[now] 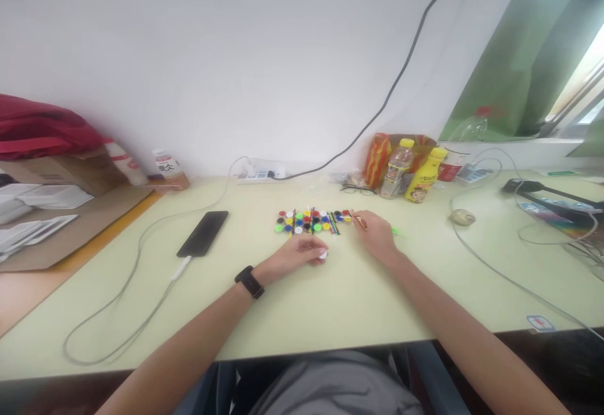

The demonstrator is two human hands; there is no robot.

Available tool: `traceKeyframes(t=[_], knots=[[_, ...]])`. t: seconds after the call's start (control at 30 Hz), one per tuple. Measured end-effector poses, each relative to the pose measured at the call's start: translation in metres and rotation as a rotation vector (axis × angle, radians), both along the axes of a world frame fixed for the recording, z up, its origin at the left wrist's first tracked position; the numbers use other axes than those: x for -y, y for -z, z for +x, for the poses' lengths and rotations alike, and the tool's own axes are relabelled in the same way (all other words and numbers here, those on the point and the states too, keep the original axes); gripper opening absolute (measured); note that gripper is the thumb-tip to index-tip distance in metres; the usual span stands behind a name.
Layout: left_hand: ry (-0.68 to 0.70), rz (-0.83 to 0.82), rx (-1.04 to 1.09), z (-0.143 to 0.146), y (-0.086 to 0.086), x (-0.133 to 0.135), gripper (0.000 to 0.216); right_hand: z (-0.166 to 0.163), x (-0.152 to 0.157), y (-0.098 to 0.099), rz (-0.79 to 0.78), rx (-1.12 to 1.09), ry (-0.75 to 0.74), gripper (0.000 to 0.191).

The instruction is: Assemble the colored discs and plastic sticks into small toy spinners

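Observation:
Small round coloured discs (306, 220), like bottle caps, lie in rows on the pale table, with thin dark and coloured sticks (334, 222) between groups of them. Just in front of the rows, my left hand (304, 250) is closed, with a white disc (323, 254) pinched by the thumb. My right hand (376, 236) rests at the right end of the rows, fingers curled in. Something thin, dark and yellowish (361, 222) shows at its fingertips, too small to name. A bright green piece (395, 231) peeks out beside that hand.
A phone (202, 234) with a charging cable lies to the left. Behind the discs stand a power strip (261, 174), glasses (357, 189), a clear bottle (397, 170) and a yellow bottle (425, 176). A mouse (462, 217) sits to the right; cardboard (94, 220) covers the far left.

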State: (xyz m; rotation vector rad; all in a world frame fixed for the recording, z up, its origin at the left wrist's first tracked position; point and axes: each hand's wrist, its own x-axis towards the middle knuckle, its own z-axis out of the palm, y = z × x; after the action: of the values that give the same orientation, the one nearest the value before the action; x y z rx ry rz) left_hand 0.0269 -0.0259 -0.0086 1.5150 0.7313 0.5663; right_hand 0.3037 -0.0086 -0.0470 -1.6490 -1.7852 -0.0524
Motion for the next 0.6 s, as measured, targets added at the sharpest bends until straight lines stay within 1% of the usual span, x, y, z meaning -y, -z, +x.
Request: traceKeyframes(t=[0.17,0.33,0.47,0.6], knots=[[-0.001,-0.003,0.008,0.000,0.001,0.000,0.035,-0.001,0.000,-0.001,0.023,0.018,-0.008,0.030],[-0.021,-0.016,0.002,0.000,-0.001,0.000,0.038,-0.002,0.004,-0.006,0.015,0.033,-0.035,0.026],[-0.019,-0.015,0.002,0.001,-0.003,0.001,0.039,-0.003,0.007,-0.011,0.018,0.030,-0.028,0.025],[-0.017,-0.018,0.012,0.001,-0.003,0.001,0.039,-0.004,0.007,-0.011,0.016,0.026,-0.028,0.026]])
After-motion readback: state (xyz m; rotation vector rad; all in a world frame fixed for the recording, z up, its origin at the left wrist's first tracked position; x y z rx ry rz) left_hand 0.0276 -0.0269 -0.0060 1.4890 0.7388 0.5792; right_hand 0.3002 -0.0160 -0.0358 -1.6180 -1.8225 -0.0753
